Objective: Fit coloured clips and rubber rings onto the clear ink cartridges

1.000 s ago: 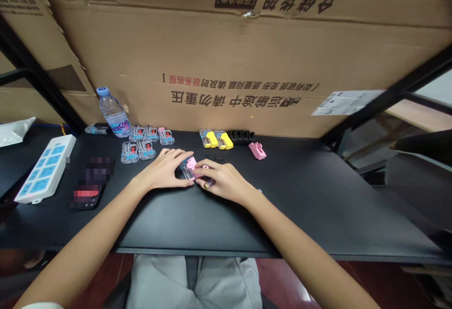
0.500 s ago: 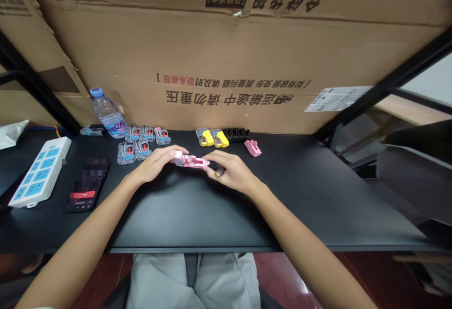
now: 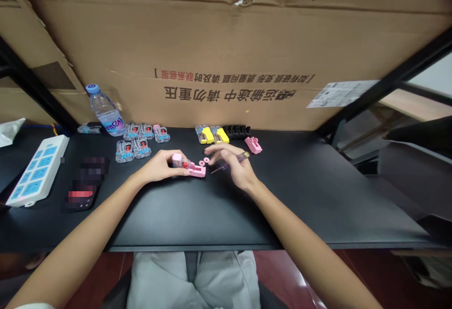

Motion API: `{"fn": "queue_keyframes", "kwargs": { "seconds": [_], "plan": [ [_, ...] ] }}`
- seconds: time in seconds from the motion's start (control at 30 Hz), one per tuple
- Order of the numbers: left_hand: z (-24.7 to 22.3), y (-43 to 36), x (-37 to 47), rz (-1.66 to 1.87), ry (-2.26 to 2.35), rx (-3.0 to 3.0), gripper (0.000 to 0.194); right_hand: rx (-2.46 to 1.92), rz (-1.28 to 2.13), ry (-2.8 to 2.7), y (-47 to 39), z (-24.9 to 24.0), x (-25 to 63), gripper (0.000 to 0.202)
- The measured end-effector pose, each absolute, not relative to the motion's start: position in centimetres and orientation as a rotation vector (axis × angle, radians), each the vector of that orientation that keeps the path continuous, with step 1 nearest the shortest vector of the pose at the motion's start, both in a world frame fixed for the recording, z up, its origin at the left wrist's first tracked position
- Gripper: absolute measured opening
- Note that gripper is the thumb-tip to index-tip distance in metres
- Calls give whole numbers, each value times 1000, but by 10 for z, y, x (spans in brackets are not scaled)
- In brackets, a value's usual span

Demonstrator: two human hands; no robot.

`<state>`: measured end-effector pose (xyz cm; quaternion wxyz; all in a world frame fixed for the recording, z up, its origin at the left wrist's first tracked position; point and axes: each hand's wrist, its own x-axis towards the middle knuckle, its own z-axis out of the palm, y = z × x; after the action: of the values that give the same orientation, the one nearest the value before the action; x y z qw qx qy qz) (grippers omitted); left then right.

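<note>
In the head view, my left hand (image 3: 162,164) is closed on a small pink plastic toy part (image 3: 197,171) with a clear section and a red piece inside. My right hand (image 3: 238,167), just right of it, holds a slim screwdriver (image 3: 243,156) with a gold end; its thin tip points left and down toward the pink part. Two small pink rings (image 3: 201,163) show between the hands, near the right fingertips. Dark small pieces lie partly hidden under the right fingers.
Behind the hands are several clear toy parts (image 3: 125,151), two with yellow pieces (image 3: 222,135), a black toothed strip (image 3: 237,132) and a pink part (image 3: 253,144). A water bottle (image 3: 108,115), a phone (image 3: 85,184) and a power strip (image 3: 38,170) are at left. Cardboard (image 3: 219,40) stands behind.
My right hand has let go of the pink part's end and moved right. The screwdriver has swung so its tip points left. The pink rings have come into view.
</note>
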<state>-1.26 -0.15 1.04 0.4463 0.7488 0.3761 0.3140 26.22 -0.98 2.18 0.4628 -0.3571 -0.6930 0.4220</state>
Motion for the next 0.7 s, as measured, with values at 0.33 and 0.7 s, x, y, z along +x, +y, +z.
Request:
{"fn": "queue_keyframes", "kwargs": {
  "seconds": [0.33,0.7],
  "plan": [
    [8,-4,-6,763,940,1904,45,-957,1361,-1407,-11,9,241,67],
    [9,-8,-1,718,959,1967,49,-1086,1262,-1480,-16,15,236,52]
  ]
}}
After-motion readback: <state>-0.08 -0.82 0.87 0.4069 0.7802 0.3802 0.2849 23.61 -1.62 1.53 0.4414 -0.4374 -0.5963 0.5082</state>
